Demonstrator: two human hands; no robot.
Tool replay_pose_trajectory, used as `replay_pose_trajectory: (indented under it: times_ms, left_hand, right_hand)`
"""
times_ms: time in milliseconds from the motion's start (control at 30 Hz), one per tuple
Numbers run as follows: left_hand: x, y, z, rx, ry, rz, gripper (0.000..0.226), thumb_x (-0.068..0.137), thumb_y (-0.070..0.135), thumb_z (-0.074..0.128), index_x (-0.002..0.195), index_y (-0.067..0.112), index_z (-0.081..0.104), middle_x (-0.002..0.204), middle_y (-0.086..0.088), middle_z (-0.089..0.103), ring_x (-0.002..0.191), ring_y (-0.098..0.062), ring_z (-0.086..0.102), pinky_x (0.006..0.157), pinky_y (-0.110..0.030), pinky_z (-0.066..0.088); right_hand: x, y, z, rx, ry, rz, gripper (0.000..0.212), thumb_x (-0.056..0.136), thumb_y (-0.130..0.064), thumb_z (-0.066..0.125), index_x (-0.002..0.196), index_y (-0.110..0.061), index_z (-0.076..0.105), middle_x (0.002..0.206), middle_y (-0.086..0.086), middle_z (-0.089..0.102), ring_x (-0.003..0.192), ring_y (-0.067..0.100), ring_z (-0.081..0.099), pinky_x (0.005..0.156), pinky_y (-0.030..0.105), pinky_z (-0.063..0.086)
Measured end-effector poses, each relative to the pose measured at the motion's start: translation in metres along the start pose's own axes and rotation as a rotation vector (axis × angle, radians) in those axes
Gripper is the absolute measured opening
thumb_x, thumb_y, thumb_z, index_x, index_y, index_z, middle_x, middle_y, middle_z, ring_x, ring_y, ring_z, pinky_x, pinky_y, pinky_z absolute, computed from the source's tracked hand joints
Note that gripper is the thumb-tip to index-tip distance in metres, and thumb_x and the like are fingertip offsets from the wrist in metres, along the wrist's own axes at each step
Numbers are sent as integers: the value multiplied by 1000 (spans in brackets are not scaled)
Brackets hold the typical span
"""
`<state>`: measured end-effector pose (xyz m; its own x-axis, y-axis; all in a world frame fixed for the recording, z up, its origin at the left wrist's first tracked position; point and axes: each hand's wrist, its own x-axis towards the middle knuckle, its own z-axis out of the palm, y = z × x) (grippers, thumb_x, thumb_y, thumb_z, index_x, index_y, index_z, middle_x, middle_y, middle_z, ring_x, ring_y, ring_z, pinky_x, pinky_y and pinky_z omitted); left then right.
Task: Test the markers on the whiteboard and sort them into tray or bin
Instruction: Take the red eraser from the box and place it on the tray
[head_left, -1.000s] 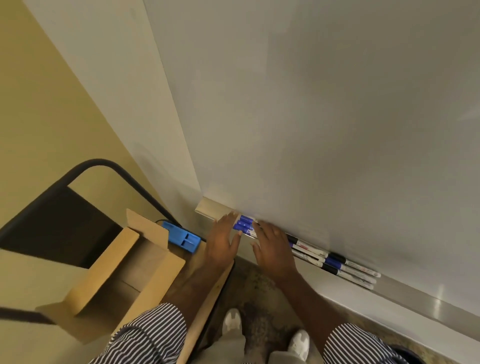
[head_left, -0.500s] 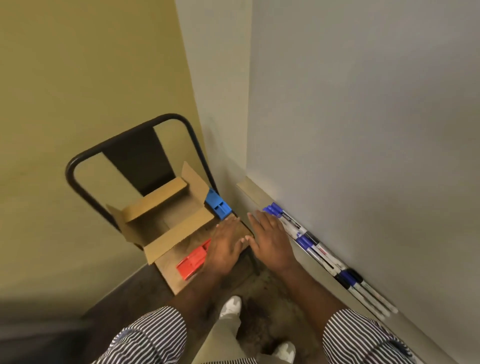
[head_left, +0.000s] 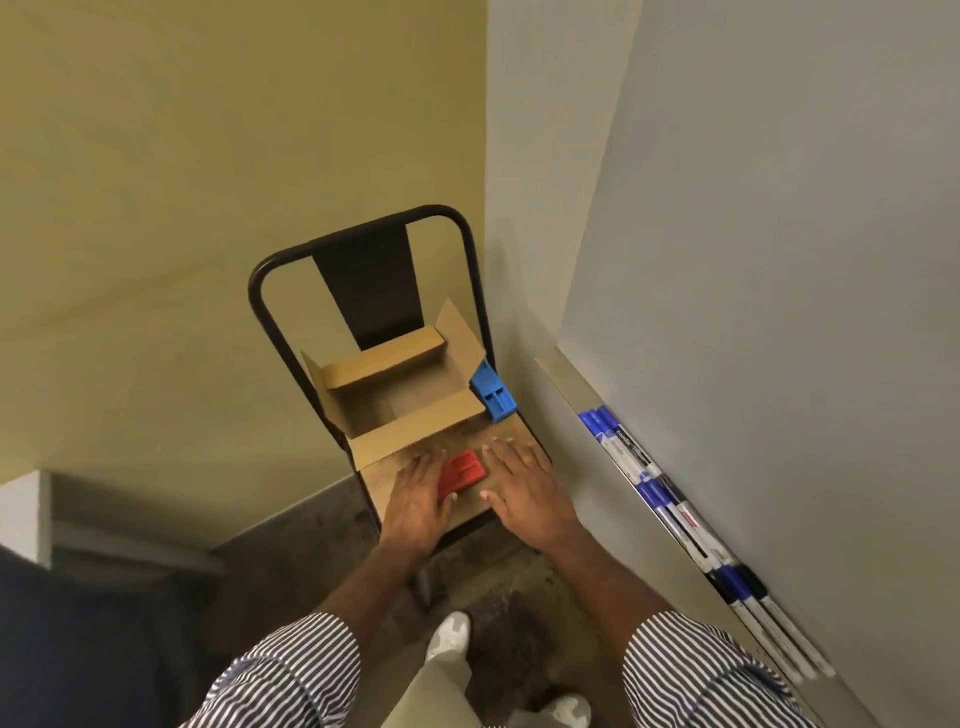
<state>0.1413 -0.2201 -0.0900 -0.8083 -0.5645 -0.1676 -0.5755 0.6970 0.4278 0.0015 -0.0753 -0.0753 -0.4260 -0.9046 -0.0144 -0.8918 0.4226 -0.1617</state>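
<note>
Several blue- and black-capped markers (head_left: 670, 514) lie in a row on the whiteboard's ledge (head_left: 563, 375) at the right, below the whiteboard (head_left: 779, 260). An open cardboard box (head_left: 395, 395) stands on a chair seat, with a blue tray (head_left: 492, 397) at its right side and a red tray (head_left: 461, 472) lying in front of it. My left hand (head_left: 418, 499) and my right hand (head_left: 524, 486) are spread flat with straight fingers over the seat, one on each side of the red tray. Neither hand holds anything.
The chair (head_left: 363, 270) has a black metal frame and stands against a yellow wall in the corner. My shoes (head_left: 449, 639) are on the dark floor below. A dark object fills the lower left.
The view swung left from the whiteboard ledge to the chair. Both hands left the markers and now lie flat beside the red tray.
</note>
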Motion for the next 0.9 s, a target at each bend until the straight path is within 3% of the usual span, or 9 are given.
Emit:
replay_pose_trajectory:
  times_ms: [167, 367, 533, 700, 900]
  left_hand:
    - [11, -21, 2, 66, -132, 8, 75, 99, 40, 54, 159, 22, 14, 167, -7, 18, 155, -27, 13, 127, -45, 10]
    - [14, -26, 7, 143, -228, 84, 84, 101, 36, 53, 160, 16, -3, 169, -8, -2, 156, -23, -1, 126, -36, -1]
    - [17, -33, 13, 261, -290, 115, 116, 86, 25, 74, 157, 14, -17, 165, -5, -19, 153, -20, -12, 127, -37, 0]
    - [20, -31, 7, 268, -298, 117, 97, 94, 14, 60, 159, 13, -13, 168, -9, -11, 156, -23, -7, 127, -38, 1]
    - [23, -32, 4, 201, -255, 112, 93, 92, 12, 63, 161, 15, 0, 169, -7, 8, 155, -24, 10, 127, -34, 8]
  right_hand:
    - [18, -15, 17, -32, -92, 10, 71, 100, -47, 53, 157, -11, 32, 161, 9, 37, 151, 28, 29, 124, 48, 19]
    - [40, -33, 37, 14, -224, -23, 76, 103, -43, 51, 161, -12, 13, 169, 7, 17, 156, 24, 12, 127, 43, 13]
    - [51, -36, 54, -18, -341, -22, 78, 104, -39, 50, 162, -12, 5, 171, 6, 7, 157, 24, 4, 127, 44, 15]
    - [60, -35, 53, -9, -334, 14, 76, 103, -28, 56, 162, -15, 10, 170, 5, 13, 156, 25, 11, 126, 43, 20]
    - [74, -39, 47, -2, -253, 73, 70, 94, -14, 66, 155, -17, 33, 157, 4, 40, 144, 24, 33, 122, 40, 24]
